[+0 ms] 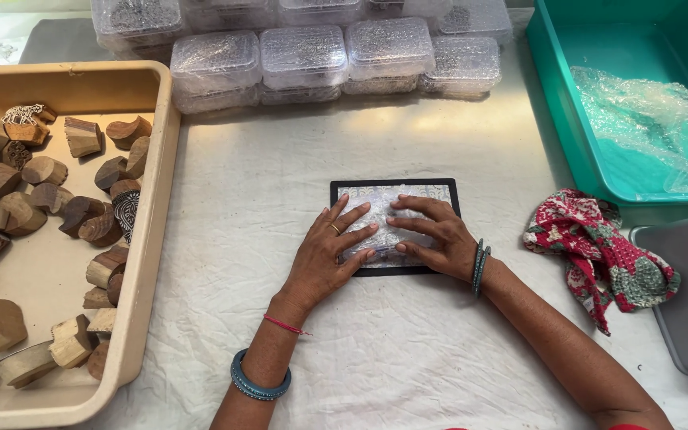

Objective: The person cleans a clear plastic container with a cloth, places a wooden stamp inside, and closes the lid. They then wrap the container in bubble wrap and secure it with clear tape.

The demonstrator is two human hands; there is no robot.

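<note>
Both palms press flat, fingers spread, gripping nothing: left hand (pixel 330 253) and right hand (pixel 433 232) rest on a bubble-wrapped packet (pixel 377 216) over the black pad (pixel 396 187), frame centre.

head view, close above table (pixel 408 350)

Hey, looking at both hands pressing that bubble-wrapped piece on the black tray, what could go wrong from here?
1. The left hand and right hand press flat on the bubble-wrapped piece; hard pressure might pop bubbles or let the wrap loosen.
2. The black tray lies on a wrinkled white cloth, so it may slide.
3. The red floral rag lies close to the right forearm and might get dragged.
</note>
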